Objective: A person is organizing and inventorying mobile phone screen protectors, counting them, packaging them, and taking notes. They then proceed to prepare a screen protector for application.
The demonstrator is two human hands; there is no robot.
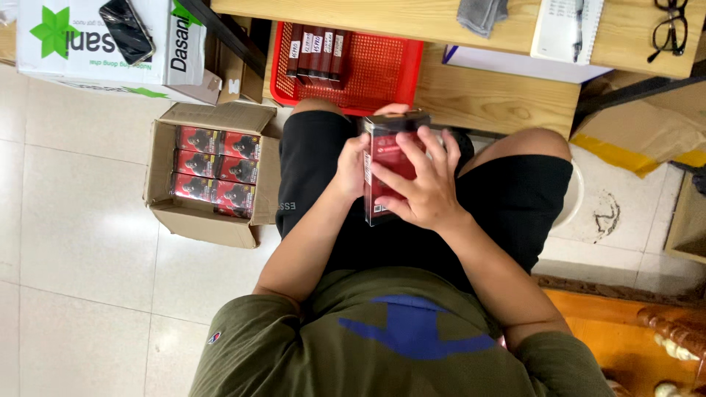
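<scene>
I see both hands, left hand and right hand, clamped on one red box; beyond it, the red basket holds five boxes, leaving many in the carton.

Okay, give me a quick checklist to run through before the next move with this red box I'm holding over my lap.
1. Both hands on the red box: ok. The left hand grips its left side and the right hand lies across its front.
2. Box kept over the lap, not over the floor: ok.
3. Top flap of the box closed: cannot tell, the top end looks dark and blurred.
4. Free room in the red basket: ok, the packed boxes stand only on its left side.
5. More boxes in the cardboard carton: ok, rows show inside.
6. Box free of damage: cannot tell, fingers cover much of it.
</scene>
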